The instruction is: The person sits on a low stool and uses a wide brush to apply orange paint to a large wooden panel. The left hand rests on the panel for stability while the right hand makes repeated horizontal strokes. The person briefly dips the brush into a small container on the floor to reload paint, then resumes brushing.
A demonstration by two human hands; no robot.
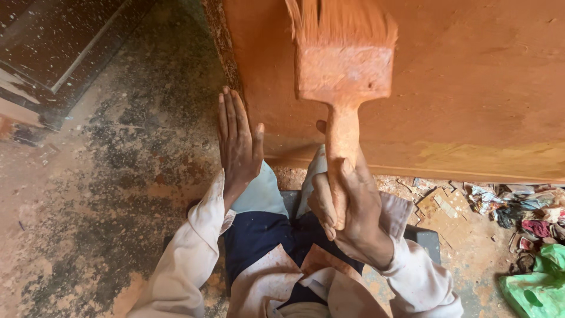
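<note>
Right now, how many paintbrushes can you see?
1. A wide paintbrush coated in orange paint, handle gripped in the right hand, bristles against the orange wall. The left hand holds none. Others may lie hidden in the litter.

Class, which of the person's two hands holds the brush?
The right hand: it grips the paintbrush by its handle, while the left hand is open and flat.

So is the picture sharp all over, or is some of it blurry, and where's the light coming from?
In the head view, the paintbrush looks soft, its bristles smeared against the orange wall; the right hand gripping it and the flat left hand are sharper. Lighting is even and diffuse, with no glare; the floor darkens toward the upper left.
</note>
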